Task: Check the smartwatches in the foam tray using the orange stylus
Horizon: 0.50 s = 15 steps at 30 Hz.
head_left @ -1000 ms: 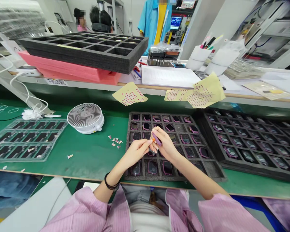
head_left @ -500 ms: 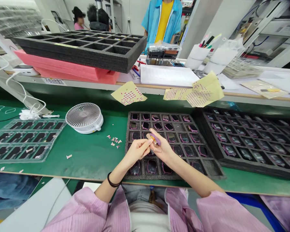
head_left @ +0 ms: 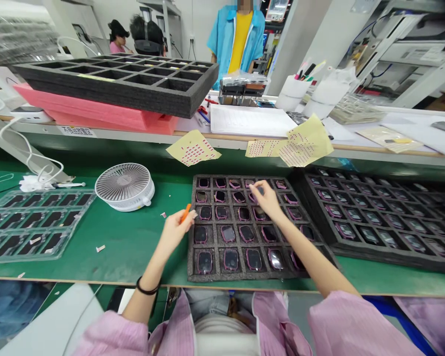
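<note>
My left hand (head_left: 175,228) is closed around a short orange tool (head_left: 186,213), held over the green bench just left of the foam tray. A small pale tab shows at its fingertips. My right hand (head_left: 267,199) reaches over the back rows of the dark foam tray (head_left: 217,254), its fingers curled together at a dark-faced smartwatch (head_left: 260,190), mostly hidden by them. Purple-rimmed smartwatches (head_left: 231,259) lie face up in the tray's compartments. The right forearm covers part of the tray's right side.
A white fan (head_left: 125,187) and a clear plastic tray (head_left: 69,236) of black parts lie to the left. A second foam tray (head_left: 341,247) of watches stands at right. Loose tabs (head_left: 101,248) dot the bench. Above is a shelf with an overhanging foam tray (head_left: 178,101) and yellow sheets (head_left: 193,148).
My hands were together over the tray, the right holding a purple watch against the orange tool. They have parted: left moved left with the tool, right moved to the back rows.
</note>
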### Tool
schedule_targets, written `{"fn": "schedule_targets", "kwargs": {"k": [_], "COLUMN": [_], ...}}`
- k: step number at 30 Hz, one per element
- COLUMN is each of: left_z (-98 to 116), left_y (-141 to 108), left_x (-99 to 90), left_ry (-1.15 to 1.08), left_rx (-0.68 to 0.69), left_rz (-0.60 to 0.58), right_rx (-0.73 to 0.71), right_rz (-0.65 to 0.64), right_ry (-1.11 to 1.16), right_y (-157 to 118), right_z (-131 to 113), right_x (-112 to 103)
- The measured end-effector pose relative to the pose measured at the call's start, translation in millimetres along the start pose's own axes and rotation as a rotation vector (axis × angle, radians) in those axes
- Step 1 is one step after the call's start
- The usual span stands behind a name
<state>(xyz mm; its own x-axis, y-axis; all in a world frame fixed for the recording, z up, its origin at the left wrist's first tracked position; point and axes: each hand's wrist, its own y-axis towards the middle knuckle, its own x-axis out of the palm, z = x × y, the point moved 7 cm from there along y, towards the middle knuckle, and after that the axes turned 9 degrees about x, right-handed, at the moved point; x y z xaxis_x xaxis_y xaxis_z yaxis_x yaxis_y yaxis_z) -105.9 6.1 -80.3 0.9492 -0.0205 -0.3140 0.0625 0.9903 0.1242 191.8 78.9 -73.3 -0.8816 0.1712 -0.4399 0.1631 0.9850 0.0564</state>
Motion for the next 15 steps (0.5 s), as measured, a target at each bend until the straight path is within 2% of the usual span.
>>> {"fn": "schedule_targets", "kwargs": {"k": [3,5,8,11,15], "left_z": [-26,-40,-48,-39,-22], "left_y": [-4,-7,-9,-12,-19], "left_x": [-43.1,-54.1,-55.6,-49.5,-31.2], "left_ry": [0.365,0.455,0.456,0.428,0.369], "left_rx": [-0.023,-0.062,-0.069,0.002,0.038], "left_rz": [0.082,0.066,0.052,0.055,0.015], "right_rx": [-0.020,-0.035,-0.103,-0.194,-0.224], "right_rz": [0.107,0.121,0.148,0.096,-0.006], "right_ry": [-0.235,-0.340,-0.544,-0.833,-0.889], "right_y": [30,36,34,32,36], "right_z": [29,42,50,51,50], "right_x": [-39,-47,-42,-22,-6]}}
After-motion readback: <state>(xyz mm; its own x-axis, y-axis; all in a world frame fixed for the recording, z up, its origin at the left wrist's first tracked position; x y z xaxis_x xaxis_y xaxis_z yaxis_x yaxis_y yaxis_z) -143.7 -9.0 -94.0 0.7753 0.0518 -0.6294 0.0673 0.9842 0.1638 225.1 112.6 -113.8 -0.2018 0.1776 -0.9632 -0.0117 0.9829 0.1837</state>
